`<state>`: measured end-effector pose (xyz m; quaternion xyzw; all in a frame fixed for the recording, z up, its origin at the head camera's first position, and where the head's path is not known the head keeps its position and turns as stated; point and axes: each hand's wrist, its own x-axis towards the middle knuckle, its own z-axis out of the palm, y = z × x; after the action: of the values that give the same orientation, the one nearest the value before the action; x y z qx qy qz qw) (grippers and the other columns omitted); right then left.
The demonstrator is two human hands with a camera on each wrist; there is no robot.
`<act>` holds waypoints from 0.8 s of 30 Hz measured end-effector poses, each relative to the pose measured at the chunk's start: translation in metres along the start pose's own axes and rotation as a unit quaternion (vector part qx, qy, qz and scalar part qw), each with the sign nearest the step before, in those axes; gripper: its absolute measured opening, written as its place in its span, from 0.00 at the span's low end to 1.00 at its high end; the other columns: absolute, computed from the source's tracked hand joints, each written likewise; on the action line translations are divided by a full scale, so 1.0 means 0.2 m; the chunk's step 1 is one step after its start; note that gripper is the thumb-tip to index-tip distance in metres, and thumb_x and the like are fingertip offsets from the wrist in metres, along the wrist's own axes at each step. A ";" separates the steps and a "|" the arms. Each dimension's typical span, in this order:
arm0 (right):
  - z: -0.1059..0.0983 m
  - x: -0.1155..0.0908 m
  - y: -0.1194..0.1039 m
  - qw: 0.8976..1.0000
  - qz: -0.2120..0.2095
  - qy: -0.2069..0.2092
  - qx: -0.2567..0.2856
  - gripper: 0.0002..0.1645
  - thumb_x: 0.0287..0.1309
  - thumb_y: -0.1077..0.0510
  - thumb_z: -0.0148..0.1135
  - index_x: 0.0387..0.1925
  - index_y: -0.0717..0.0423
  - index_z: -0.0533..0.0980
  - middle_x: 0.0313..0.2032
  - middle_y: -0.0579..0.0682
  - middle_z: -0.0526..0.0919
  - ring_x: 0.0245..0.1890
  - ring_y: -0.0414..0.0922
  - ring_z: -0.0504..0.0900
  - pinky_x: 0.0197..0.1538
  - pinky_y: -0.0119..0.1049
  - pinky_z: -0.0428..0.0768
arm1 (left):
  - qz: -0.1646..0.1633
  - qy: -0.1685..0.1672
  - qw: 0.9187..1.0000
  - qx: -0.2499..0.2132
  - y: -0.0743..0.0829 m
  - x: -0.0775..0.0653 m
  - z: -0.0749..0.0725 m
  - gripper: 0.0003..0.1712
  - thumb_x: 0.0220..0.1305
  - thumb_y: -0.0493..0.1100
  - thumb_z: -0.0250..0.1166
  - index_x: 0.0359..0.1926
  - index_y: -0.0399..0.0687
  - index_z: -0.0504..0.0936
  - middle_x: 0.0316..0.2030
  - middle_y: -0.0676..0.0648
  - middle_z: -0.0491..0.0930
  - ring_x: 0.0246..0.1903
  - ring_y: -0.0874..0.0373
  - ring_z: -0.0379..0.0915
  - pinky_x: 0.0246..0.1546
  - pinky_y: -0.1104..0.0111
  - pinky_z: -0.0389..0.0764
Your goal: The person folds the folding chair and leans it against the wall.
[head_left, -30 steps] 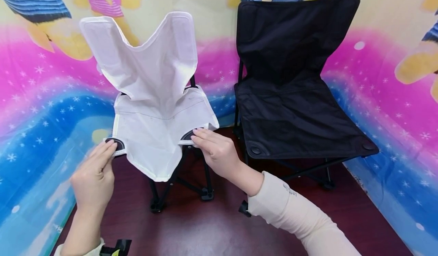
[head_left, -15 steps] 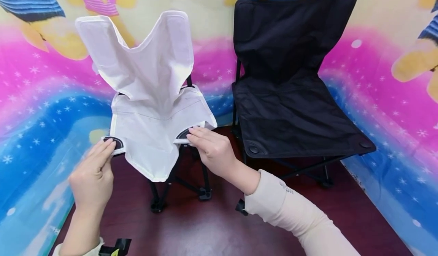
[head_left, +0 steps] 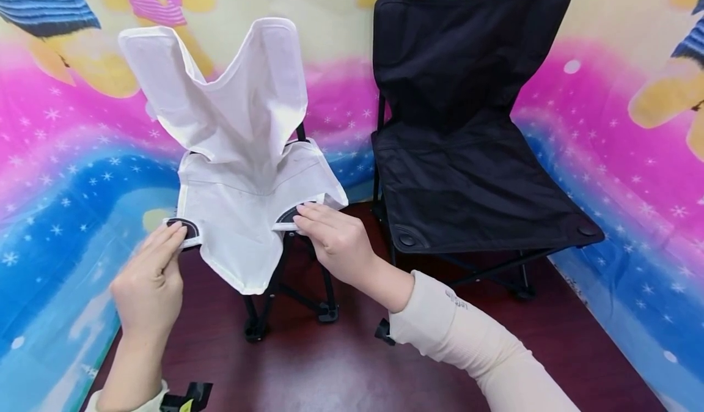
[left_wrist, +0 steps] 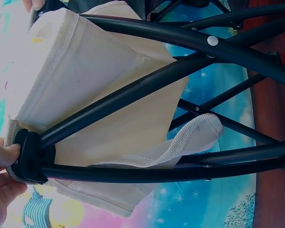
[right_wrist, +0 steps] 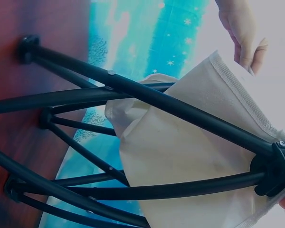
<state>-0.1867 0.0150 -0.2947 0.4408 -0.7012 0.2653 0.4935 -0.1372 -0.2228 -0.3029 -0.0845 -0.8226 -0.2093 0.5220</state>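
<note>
- You've got the white chair (head_left: 242, 207) left of centre in the head view, feet down on the dark red floor (head_left: 324, 375). It looks only partly unfolded, judging by the slack cloth.
- Your left hand (head_left: 145, 280), left of frame: pinching a front corner at the black left patch (head_left: 188, 230). Left wrist view has your fingertips against the left corner joint (left_wrist: 31, 156), so you're likely gripping cloth and frame together.
- Your right hand (head_left: 343, 241), centre: matching pinch at the right patch (head_left: 288, 215). Right wrist view crops most of the hand at the right edge, but fingertips show by the right corner joint (right_wrist: 270, 173).
- Why there: tubes (right_wrist: 180, 191) run into each joint, so those corners are probably your firmest holds. One hand per corner should keep the load even.
- Seat droops to a point between your hands, as the front corners sit close together. Backrest (head_left: 231, 106) dips in a V, likely for the same reason: too little width to tension it.
- Black chair (head_left: 467, 186), right of frame: neither hand on it. Front corners wide apart, which would explain its flatter seat. Can't tell why it's parked alongside.
</note>
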 end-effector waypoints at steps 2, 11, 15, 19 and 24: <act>0.00 0.00 0.00 1.000 -0.001 0.000 0.000 0.08 0.41 0.68 0.64 0.30 0.64 0.81 0.34 0.56 0.81 0.39 0.45 0.79 0.48 0.31 0.70 | 0.000 0.001 1.000 -0.001 0.00 0.00 0.00 0.10 0.57 0.34 0.56 0.39 0.38 0.81 0.38 0.43 0.79 0.44 0.52 0.73 0.48 0.82 0.61; 0.01 0.00 0.00 1.000 0.000 0.000 -0.008 0.09 0.41 0.68 0.64 0.30 0.64 0.81 0.34 0.55 0.81 0.39 0.45 0.78 0.47 0.31 0.71 | 0.005 0.009 1.000 0.002 0.01 0.01 0.01 0.10 0.58 0.35 0.55 0.38 0.39 0.81 0.38 0.44 0.79 0.43 0.53 0.73 0.45 0.86 0.60; 0.02 0.01 0.00 1.000 -0.003 0.004 -0.014 0.09 0.41 0.68 0.63 0.30 0.63 0.81 0.34 0.55 0.81 0.39 0.44 0.79 0.47 0.31 0.71 | 0.006 0.013 1.000 -0.003 0.01 0.01 0.01 0.10 0.57 0.34 0.55 0.37 0.39 0.82 0.37 0.44 0.79 0.42 0.53 0.73 0.46 0.84 0.62; 0.02 0.02 -0.01 1.000 -0.007 0.008 -0.017 0.08 0.42 0.68 0.63 0.30 0.63 0.81 0.34 0.55 0.81 0.39 0.45 0.79 0.46 0.31 0.71 | 0.007 0.014 1.000 -0.006 0.01 0.02 0.01 0.10 0.57 0.34 0.56 0.37 0.39 0.82 0.37 0.44 0.79 0.43 0.54 0.73 0.47 0.81 0.63; 0.03 0.03 0.00 1.000 -0.009 0.008 -0.021 0.08 0.42 0.68 0.63 0.30 0.63 0.81 0.34 0.55 0.81 0.39 0.45 0.79 0.47 0.31 0.71 | 0.007 0.011 1.000 -0.002 0.02 0.02 0.02 0.10 0.58 0.35 0.55 0.38 0.39 0.82 0.37 0.44 0.79 0.42 0.53 0.73 0.47 0.83 0.63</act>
<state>-0.1890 0.0083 -0.2918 0.4341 -0.6990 0.2496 0.5105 -0.1408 -0.2186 -0.2994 -0.0889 -0.8156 -0.2084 0.5324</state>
